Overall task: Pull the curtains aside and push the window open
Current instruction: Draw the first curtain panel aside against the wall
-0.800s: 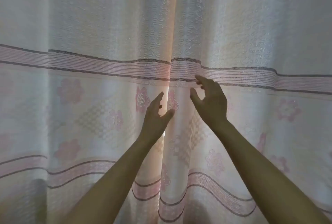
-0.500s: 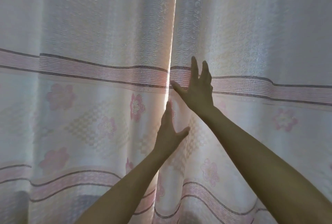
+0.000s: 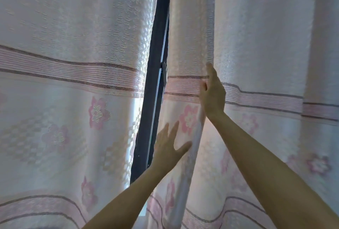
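Two white curtains with pink flowers and striped bands hang in front of me. The left curtain (image 3: 73,85) hangs flat. The right curtain (image 3: 266,48) is bunched near its inner edge. A narrow gap between them shows the dark window frame (image 3: 156,48) with a small latch (image 3: 163,74). My right hand (image 3: 212,94) is closed around a vertical fold of the right curtain at the upper striped band. My left hand (image 3: 170,148) is lower, fingers spread, resting flat against the right curtain's inner edge beside the gap. The window pane is mostly hidden.
Bright daylight shows through a thin slit beside the frame at the left curtain's edge. The curtain cloth fills the rest of the view on both sides.
The curtains were closed with only a sliver of light. Now a gap has opened and the dark frame shows. My right hand has taken hold of the right curtain and shifted right; my left hand moved into the gap.
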`<act>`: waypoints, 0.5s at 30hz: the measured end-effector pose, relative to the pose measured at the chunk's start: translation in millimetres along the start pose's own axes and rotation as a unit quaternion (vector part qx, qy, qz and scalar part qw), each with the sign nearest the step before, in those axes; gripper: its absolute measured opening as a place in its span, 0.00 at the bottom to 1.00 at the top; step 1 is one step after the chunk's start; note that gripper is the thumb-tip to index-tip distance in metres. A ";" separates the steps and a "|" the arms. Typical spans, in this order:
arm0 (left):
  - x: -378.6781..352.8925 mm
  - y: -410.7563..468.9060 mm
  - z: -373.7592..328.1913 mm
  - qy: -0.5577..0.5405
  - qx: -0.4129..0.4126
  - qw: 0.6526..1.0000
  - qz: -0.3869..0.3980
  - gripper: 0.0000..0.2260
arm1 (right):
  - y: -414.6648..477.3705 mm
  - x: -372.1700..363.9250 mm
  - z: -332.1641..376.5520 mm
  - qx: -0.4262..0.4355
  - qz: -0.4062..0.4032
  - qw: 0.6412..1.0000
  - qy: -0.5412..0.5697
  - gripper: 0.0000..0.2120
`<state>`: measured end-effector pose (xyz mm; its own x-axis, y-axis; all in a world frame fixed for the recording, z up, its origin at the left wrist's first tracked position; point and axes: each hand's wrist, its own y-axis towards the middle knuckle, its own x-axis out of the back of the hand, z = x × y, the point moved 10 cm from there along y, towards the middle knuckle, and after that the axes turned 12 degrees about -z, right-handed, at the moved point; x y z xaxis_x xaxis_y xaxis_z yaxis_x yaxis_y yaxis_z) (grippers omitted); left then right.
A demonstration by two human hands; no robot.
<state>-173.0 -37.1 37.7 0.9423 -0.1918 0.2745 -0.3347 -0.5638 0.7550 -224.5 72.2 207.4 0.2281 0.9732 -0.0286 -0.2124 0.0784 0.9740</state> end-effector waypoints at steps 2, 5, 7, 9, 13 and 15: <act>-15.3 8.4 -2.7 0.035 -0.016 0.999 -0.004 0.37 | 4.1 12.8 -14.6 -0.018 -0.009 1.000 0.016 0.24; -45.5 21.0 -8.5 0.041 -0.007 0.999 0.009 0.41 | 10.5 30.4 -37.8 -0.047 -0.012 0.999 0.023 0.23; -69.6 23.1 -19.2 0.034 -0.007 0.999 0.031 0.42 | 15.0 42.1 -50.2 -0.052 -0.017 0.998 0.013 0.23; -93.9 20.2 -36.5 0.011 -0.020 0.999 0.049 0.43 | 20.8 55.2 -58.3 -0.044 -0.027 0.999 -0.013 0.23; -130.7 13.3 -69.4 -0.028 -0.011 0.998 0.061 0.47 | 33.6 80.2 -73.0 -0.028 -0.041 0.996 -0.071 0.23; -141.3 12.2 -81.2 -0.024 -0.001 0.999 0.049 0.47 | 37.5 90.9 -83.9 -0.029 -0.037 0.993 -0.107 0.23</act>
<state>-311.1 48.4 56.4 0.9043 -0.2837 0.3191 -0.4256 -0.5392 0.7267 -291.4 181.8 222.5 0.4407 0.8966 -0.0442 -0.2409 0.1655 0.9563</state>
